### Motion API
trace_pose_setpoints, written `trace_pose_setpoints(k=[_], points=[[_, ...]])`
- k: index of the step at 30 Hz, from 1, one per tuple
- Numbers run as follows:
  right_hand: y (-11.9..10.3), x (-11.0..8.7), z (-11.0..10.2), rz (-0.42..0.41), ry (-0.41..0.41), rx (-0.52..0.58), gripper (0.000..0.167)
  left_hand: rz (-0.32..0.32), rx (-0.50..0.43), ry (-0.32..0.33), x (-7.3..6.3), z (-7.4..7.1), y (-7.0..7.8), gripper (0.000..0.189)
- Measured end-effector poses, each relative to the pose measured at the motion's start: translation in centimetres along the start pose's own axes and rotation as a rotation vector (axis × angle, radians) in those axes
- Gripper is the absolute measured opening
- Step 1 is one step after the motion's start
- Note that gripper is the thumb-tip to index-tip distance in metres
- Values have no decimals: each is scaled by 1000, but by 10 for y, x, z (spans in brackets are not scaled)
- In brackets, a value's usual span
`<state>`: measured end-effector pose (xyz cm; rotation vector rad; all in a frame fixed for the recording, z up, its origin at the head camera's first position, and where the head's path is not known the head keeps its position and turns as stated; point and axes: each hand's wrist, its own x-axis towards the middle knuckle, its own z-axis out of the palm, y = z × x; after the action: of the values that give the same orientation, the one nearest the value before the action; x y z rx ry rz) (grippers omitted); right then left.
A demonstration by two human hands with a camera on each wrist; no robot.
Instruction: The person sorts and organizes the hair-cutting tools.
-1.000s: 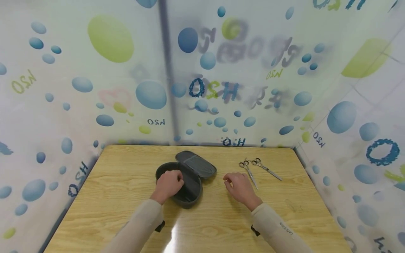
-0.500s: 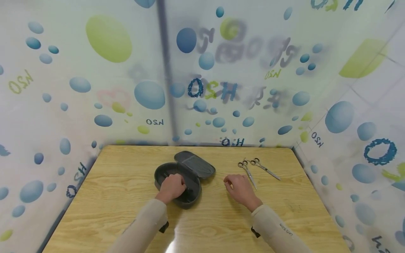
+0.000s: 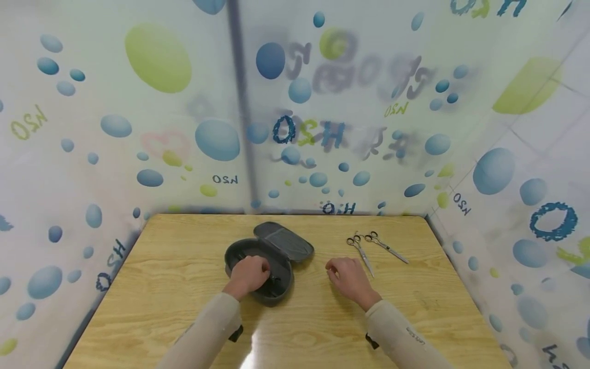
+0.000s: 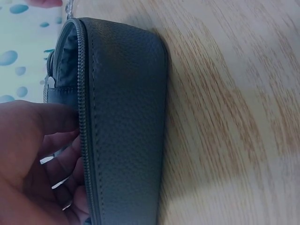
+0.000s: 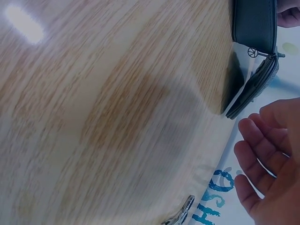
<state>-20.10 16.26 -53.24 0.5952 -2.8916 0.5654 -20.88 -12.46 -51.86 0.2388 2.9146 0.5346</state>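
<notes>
A dark grey zip case (image 3: 285, 287) stands open on the table, its lid (image 3: 288, 241) folded back to the right. My left hand (image 3: 249, 273) reaches into it with curled fingers. In the left wrist view this hand (image 4: 33, 154) is inside the zipped rim, and metal glints show between the fingers. What looks like a pair of scissors (image 3: 275, 280) sticks out beside the hand; most of it is hidden. My right hand (image 3: 349, 278) hovers over the table, right of the case, holding nothing. In the right wrist view its fingers (image 5: 255, 161) are loosely bent.
Two pairs of hairdressing scissors, one slim pair (image 3: 362, 256) and another pair (image 3: 389, 248), lie behind and right of my right hand. The wooden table (image 3: 184, 246) ends at a printed curtain wall (image 3: 295, 102) behind and at both sides.
My left hand has moved slightly right and lower into the case, and dark slender parts now show inside around it. The right hand has hardly moved.
</notes>
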Motion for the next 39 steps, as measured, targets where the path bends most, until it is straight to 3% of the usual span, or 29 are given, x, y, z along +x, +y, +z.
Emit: trace_pose_setpoints(k=[9,24,32,39], points=[[2,-1,1,13,-10,4,8,33,-22,40,0,-1,-2,9],[7,1,-2,28,-29,-47,8,32,-64,55,-4,-21,3,10],[18,1,-1,44,-34,-53,9,36,-74,85,-5,-21,-1,11],[33,1,-4,111,-16,-121,11,56,-97,97,-10,-22,-4,9]])
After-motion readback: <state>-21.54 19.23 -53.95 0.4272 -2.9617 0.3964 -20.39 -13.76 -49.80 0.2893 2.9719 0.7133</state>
